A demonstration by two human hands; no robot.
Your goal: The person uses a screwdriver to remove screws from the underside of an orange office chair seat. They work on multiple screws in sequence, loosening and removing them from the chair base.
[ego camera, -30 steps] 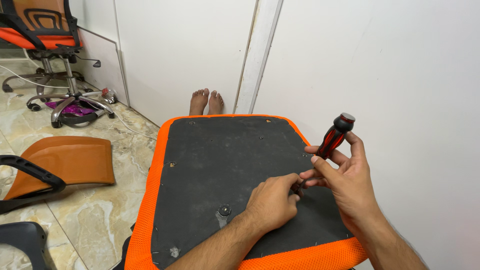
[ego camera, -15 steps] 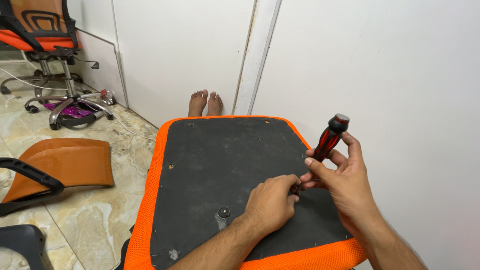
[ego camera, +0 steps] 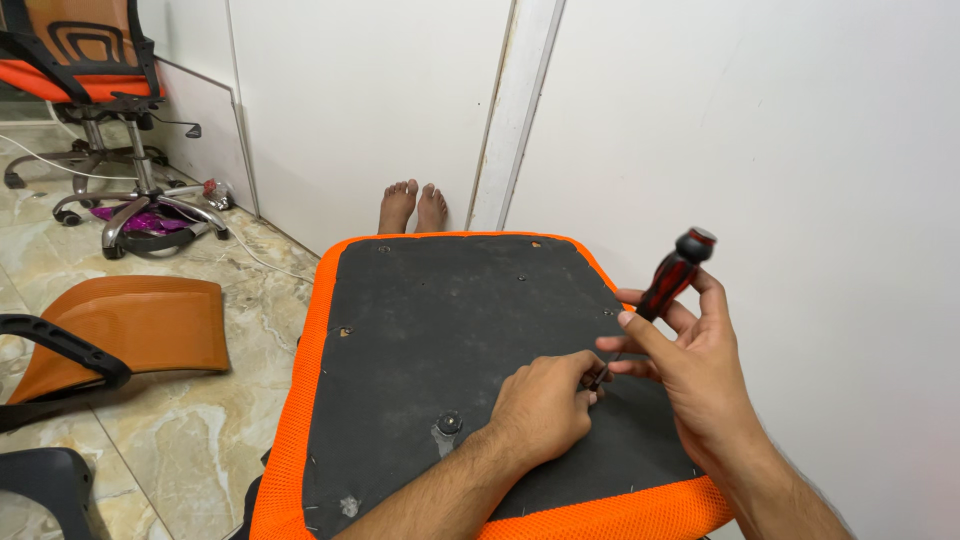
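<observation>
The right hand (ego camera: 700,370) is wrapped around a screwdriver (ego camera: 668,280), gripping its red-and-black handle, which slants up toward one o'clock past the fingers; the shaft runs down toward seven o'clock and is mostly hidden; the left hand (ego camera: 545,405) is curled shut at the tip, pinching something there too small to tell, perhaps the blade or a screw. Both hands sit at about four o'clock on an upturned seat (ego camera: 430,330), a black underside board rimmed in orange mesh (ego camera: 300,420), resting across the person's lap; the feet (ego camera: 412,205) show beyond it at twelve o'clock against the white wall (ego camera: 760,130).

The screwdriver looks light and stiff; its ribbed handle should give a firm, non-slip hold, so the handle is the place to grasp while the other hand steadies the thin metal near the tip. The seat looks bulkier, rigid in the board and soft at the padded edge; it is best held by the rim. A screw boss (ego camera: 449,423) sits on the board at six o'clock, just beside the left wrist.

On the tiled floor (ego camera: 200,420), an orange panel (ego camera: 140,325) lies at nine o'clock; a black armrest (ego camera: 60,345) overlaps it; an office chair (ego camera: 100,90) stands at ten o'clock.
</observation>
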